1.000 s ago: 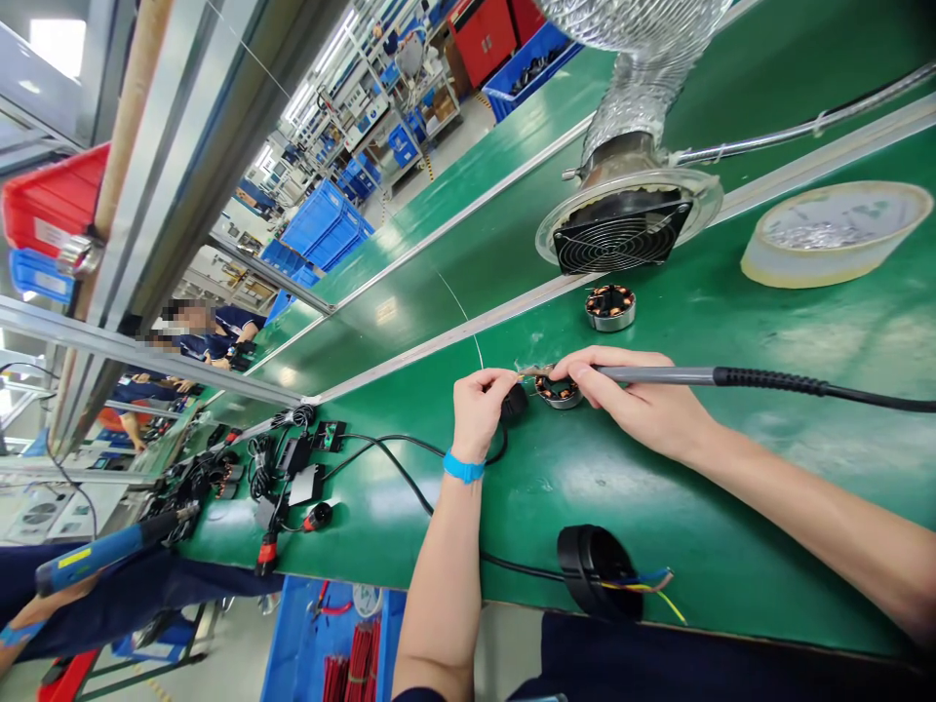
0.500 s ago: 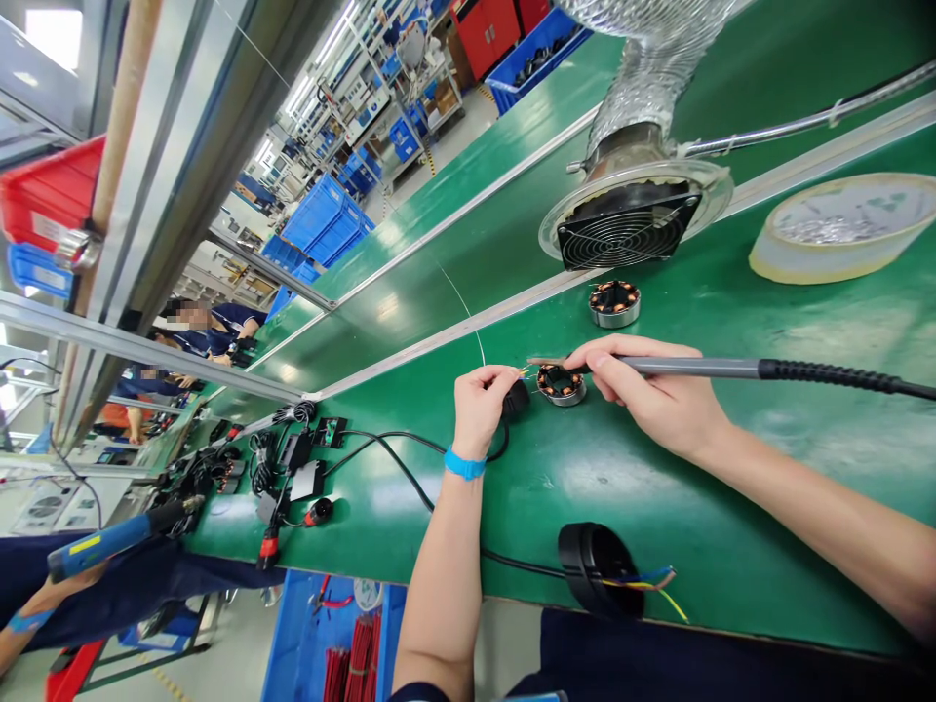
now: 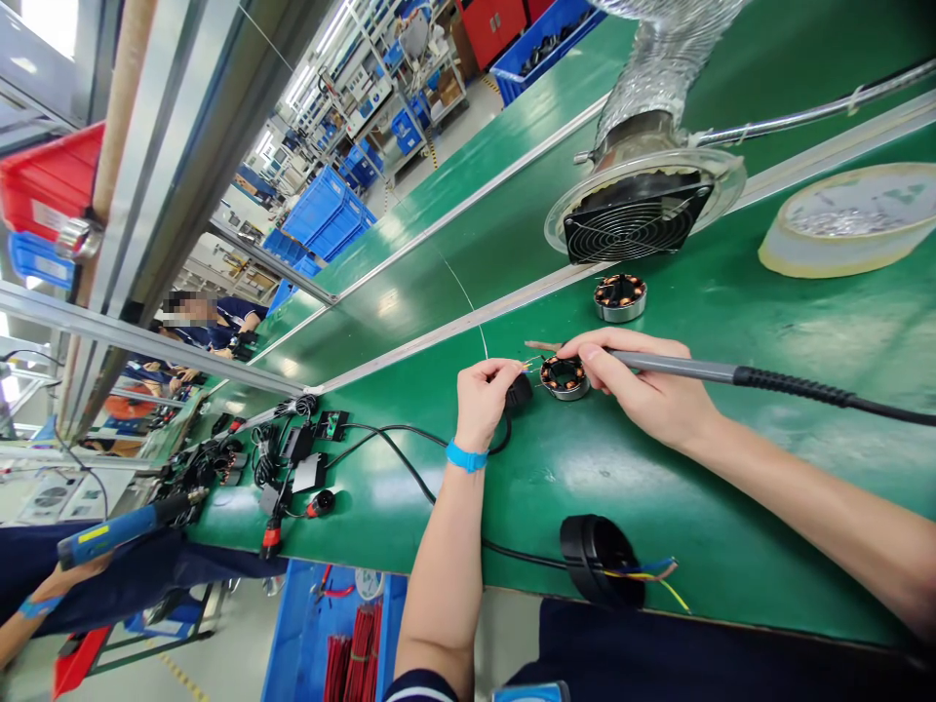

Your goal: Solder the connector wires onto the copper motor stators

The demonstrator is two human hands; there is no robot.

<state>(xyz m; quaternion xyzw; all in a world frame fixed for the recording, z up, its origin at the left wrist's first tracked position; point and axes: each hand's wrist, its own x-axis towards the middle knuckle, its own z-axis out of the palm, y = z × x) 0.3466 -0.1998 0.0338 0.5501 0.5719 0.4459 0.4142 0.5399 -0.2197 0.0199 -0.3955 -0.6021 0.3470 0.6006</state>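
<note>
My left hand is closed in a pinch, a blue band around its wrist. A thin silvery solder wire runs down from above into its fingers, and fine coloured wire ends show at the fingertips. My right hand grips a grey soldering iron like a pen, its tip pointing left just above the pinched wires. Between the hands a small motor stator with copper windings lies on the green bench; a second stator sits farther back. A black plug-like part lies behind my left fingers, partly hidden.
A fume extractor fan hangs over the back right, near a big tape roll. In front lies a black round housing with coloured wires. Cables and adapters crowd the left. A co-worker's hand holds a blue heat gun.
The soldering iron's tip has lifted slightly off the wires, and its handle end has swung a little lower. My left hand keeps its pinch. The view has shifted slightly.
</note>
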